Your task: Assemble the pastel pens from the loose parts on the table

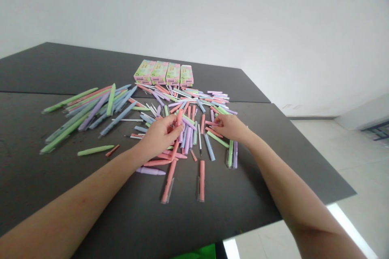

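My left hand (161, 137) is closed around a coral-pink pen barrel (180, 116), held tilted over the middle of the pile. At the pile's right side, my right hand (232, 126) has its fingertips pinched on a thin pink pen piece (212, 124). The pile mixes pink, green, blue and purple pen parts with white refills (199, 139). Nearest me lie two coral pen caps with clear clips, a left one (169, 182) and a right one (202, 182). A green cap (230, 153) and a purple cap (235, 154) rest side by side below my right hand.
Long assembled-looking pens (88, 111) lie heaped at the left. A single green pen piece (95, 150) lies nearer, beside a small red-brown piece (112, 150). Several green-and-pink boxes (159, 73) stand in a row behind the pile. The dark table (121, 218) ends at right above a tiled floor.
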### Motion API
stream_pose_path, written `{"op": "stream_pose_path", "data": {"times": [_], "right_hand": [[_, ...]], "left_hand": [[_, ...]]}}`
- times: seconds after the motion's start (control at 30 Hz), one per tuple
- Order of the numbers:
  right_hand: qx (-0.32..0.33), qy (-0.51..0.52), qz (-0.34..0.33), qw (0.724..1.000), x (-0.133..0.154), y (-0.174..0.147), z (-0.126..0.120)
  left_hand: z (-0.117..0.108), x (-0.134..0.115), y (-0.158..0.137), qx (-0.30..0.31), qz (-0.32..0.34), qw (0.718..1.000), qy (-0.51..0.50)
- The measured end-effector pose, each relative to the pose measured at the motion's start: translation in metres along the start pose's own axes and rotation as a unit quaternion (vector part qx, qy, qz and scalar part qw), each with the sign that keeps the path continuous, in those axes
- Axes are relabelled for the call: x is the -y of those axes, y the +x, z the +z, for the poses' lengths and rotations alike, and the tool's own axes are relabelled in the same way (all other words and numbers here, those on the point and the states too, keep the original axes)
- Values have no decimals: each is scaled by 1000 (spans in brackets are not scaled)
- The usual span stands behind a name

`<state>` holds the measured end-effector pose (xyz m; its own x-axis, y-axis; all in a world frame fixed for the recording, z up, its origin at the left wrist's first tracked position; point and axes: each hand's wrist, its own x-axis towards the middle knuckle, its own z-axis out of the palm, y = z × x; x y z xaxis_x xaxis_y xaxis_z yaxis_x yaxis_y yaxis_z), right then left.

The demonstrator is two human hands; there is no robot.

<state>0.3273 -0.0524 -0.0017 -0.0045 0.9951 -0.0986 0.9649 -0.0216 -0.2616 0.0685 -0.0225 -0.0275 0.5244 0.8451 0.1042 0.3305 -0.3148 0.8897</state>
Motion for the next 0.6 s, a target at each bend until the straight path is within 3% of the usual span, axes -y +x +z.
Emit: {"op": "stream_pose_path", "data": {"times": [0.23,0.47,0.6], "right_hand": [[-16,48,-44,998,7,1,5],[-112,78,33,990,-17,7,-4],[-115,55,42,991,-26,10,-2]], "left_hand": [[0,0,0,3,2,1000,7],[1,1,0,-15,15,1000,10],[1,1,1,-26,22,998,45]]}}
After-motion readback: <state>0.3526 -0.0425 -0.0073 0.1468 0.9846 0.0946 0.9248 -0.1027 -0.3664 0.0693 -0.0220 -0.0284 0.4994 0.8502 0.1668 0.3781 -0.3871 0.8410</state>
